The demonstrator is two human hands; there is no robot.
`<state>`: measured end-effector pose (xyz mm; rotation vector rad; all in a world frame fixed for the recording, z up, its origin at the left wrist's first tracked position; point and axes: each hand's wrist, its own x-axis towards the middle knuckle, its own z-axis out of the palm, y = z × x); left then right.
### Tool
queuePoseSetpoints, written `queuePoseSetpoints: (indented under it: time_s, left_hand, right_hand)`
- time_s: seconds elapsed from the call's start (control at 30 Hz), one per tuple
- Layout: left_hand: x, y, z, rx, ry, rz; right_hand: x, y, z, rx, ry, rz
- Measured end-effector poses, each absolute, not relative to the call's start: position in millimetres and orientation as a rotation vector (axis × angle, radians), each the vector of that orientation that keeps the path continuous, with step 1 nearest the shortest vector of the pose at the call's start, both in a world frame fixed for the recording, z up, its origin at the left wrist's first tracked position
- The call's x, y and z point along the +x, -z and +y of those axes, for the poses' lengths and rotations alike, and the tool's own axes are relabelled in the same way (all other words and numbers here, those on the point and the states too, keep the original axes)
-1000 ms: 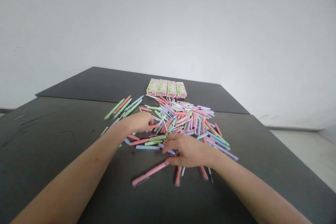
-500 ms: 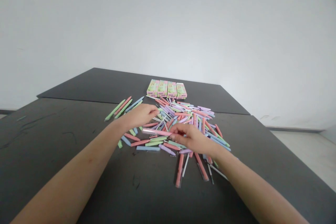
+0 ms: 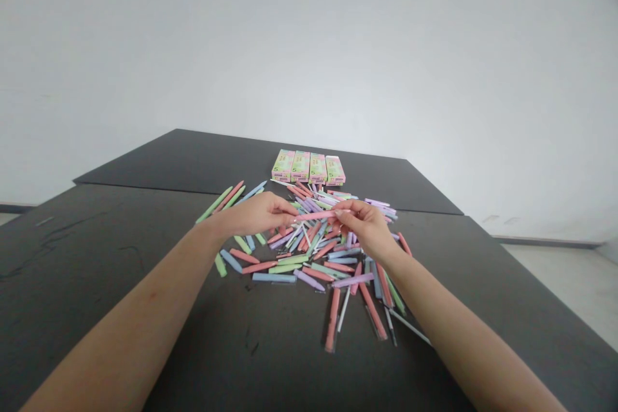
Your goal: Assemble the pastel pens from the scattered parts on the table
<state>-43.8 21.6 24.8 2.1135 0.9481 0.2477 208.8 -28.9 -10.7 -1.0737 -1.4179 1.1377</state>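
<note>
A pink pen (image 3: 316, 215) is held level above a heap of pen parts, one end at each hand. My left hand (image 3: 261, 212) pinches its left end between thumb and fingertips. At the other end, my right hand (image 3: 364, 224) closes thumb and fingers round the barrel. Below both hands lie loose red, green, blue and purple pen barrels (image 3: 284, 268), mixed with caps and thin white refills (image 3: 344, 310). My right hand hides part of the heap.
Four-sided cartons in pink and green, several pen boxes (image 3: 300, 167), lie in a row behind the heap. Several assembled-looking pens (image 3: 213, 205) lie side by side at the heap's left. The dark table (image 3: 96, 251) has a seam across it; a pale wall stands behind.
My right hand has lifted the pink pen up and to the right, away from the front of the heap. My left hand has moved slightly right and now grips the pen's left end.
</note>
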Motion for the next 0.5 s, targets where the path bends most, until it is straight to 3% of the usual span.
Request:
queuePoseSetpoints:
  time_s: [0.33, 0.5]
  left_hand:
    - [-50, -17, 28, 2.189, -0.149, 0.900]
    - [-72, -21, 43, 2.276, -0.261, 1.424]
  right_hand:
    - [176, 4, -14, -1.167, -1.068, -1.446]
    - [174, 12, -6, -1.170, -1.123, -1.342]
